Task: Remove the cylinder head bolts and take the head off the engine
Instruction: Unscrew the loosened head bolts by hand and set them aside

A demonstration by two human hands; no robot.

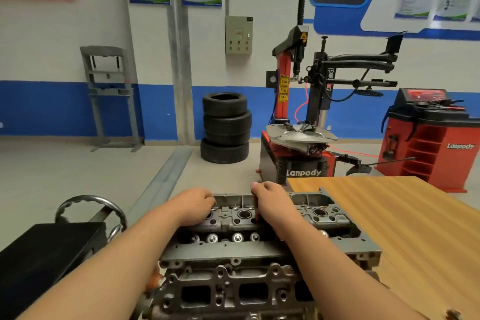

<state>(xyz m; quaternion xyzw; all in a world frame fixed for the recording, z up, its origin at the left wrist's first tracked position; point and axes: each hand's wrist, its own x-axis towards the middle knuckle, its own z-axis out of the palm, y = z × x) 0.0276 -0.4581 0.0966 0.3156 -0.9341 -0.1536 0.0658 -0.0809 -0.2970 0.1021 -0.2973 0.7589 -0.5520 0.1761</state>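
Observation:
A grey metal cylinder head (244, 249) sits on the engine block (233, 296) low in the middle of the view, its top face showing round wells and valve parts. My left hand (194, 206) rests on the head's far left part with its fingers curled over the metal. My right hand (272, 201) grips the head's far wall near the middle, fingers hooked over the rim. No bolt or tool shows in either hand. Both forearms cross over the head and hide parts of it.
A wooden table (405, 228) lies to the right, partly under the engine. A black stand with a chrome ring (93, 205) is at the left. Further off are stacked tyres (226, 127), a tyre changer (298, 138) and a red balancer (428, 138).

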